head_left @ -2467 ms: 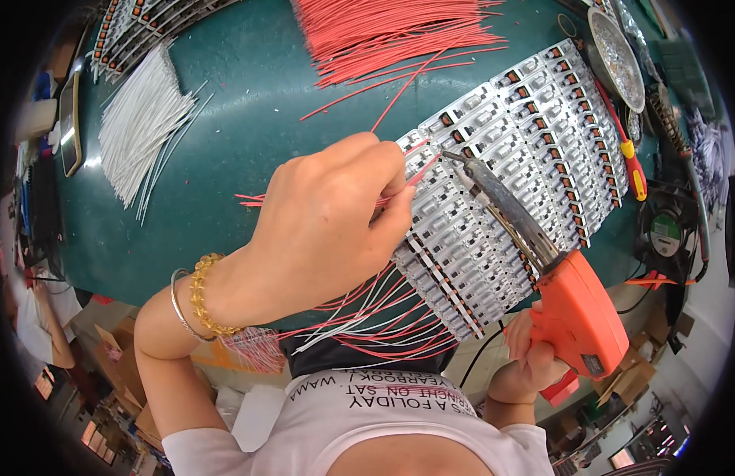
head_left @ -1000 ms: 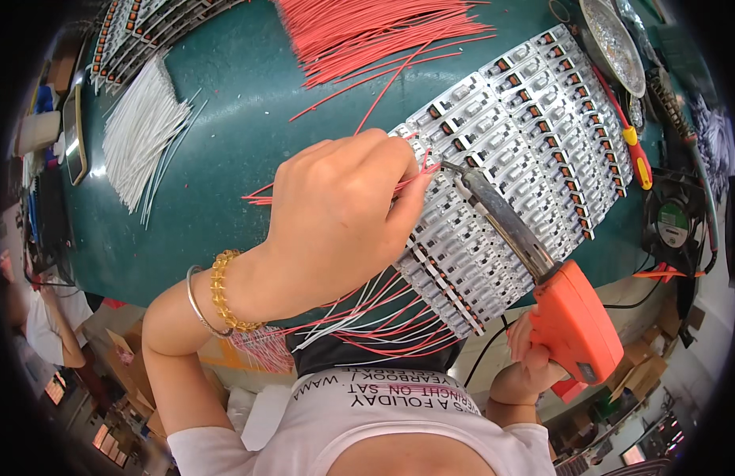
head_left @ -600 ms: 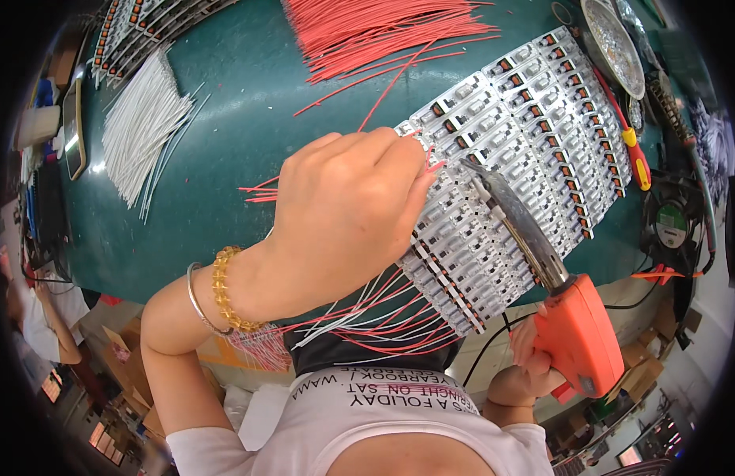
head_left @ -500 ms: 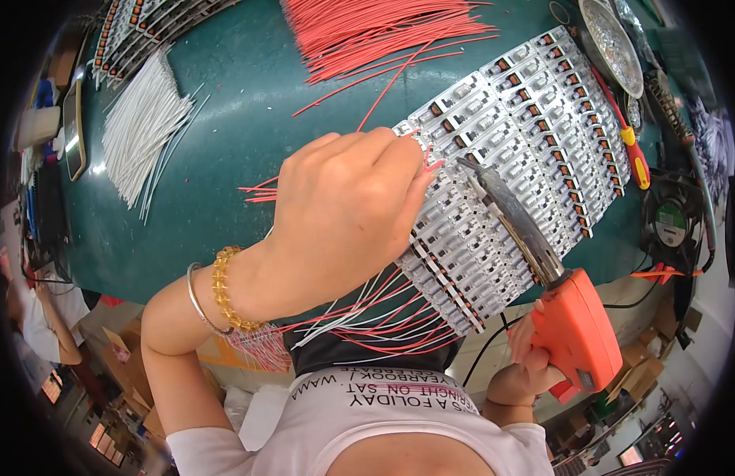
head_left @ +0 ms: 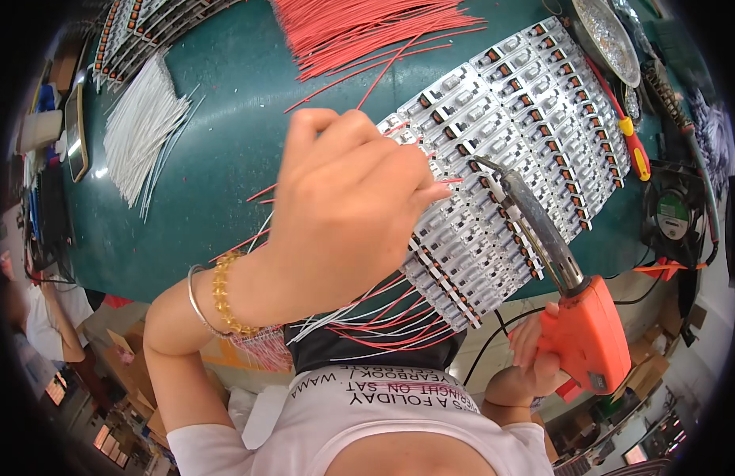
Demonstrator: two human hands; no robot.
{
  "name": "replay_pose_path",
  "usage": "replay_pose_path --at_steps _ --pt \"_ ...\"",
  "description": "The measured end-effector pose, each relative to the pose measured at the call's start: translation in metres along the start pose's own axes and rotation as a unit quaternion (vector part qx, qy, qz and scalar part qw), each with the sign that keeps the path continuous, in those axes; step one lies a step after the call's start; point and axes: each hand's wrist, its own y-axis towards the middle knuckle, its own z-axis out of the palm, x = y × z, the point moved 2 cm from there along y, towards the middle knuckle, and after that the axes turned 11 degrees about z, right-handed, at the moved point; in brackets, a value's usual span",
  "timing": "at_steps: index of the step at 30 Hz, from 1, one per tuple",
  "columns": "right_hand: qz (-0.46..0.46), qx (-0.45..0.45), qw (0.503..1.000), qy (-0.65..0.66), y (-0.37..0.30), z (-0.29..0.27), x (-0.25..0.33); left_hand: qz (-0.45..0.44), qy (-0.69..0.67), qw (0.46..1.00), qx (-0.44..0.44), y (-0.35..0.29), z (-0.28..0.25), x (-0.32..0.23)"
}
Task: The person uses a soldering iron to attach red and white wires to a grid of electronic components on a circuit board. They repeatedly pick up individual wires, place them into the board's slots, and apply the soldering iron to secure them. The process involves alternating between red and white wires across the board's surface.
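My left hand (head_left: 352, 202) is closed in a pinch over the left edge of a panel of small circuit boards (head_left: 526, 115). Between its fingertips is a red wire (head_left: 450, 182), its end pointing right over the boards; other thin red wires (head_left: 260, 193) come out on the hand's far side. My right hand (head_left: 534, 357) is wrapped around the grip of a red soldering gun (head_left: 596, 333). The gun's dark metal tip reaches over the panel, just right of my left fingertips. Red and white wires (head_left: 391, 321) hang from the panel's near edge toward my lap.
A pile of red wires (head_left: 367, 36) lies at the back, white wires (head_left: 141, 135) at left. More panels (head_left: 133, 36) are stacked far left. On the right are a red-and-yellow screwdriver (head_left: 637, 151), a metal dish (head_left: 608, 40) and a fan (head_left: 675, 210). Another person (head_left: 54, 317) is at far left.
The soldering gun has shifted a little right, its tip moving away from my left fingertips. My left hand has turned slightly, and the wire end now points right.
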Motion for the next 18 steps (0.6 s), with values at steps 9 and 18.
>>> replay_pose_path --at_steps 9,18 --pt "0.07 -0.076 0.992 -0.071 -0.02 -0.016 -0.02 -0.023 0.025 0.999 0.009 -0.009 0.021 0.0" --pt "0.057 -0.023 0.981 -0.183 -0.01 -0.013 -0.009 0.024 0.057 0.998 -0.005 -0.012 0.024 0.001"
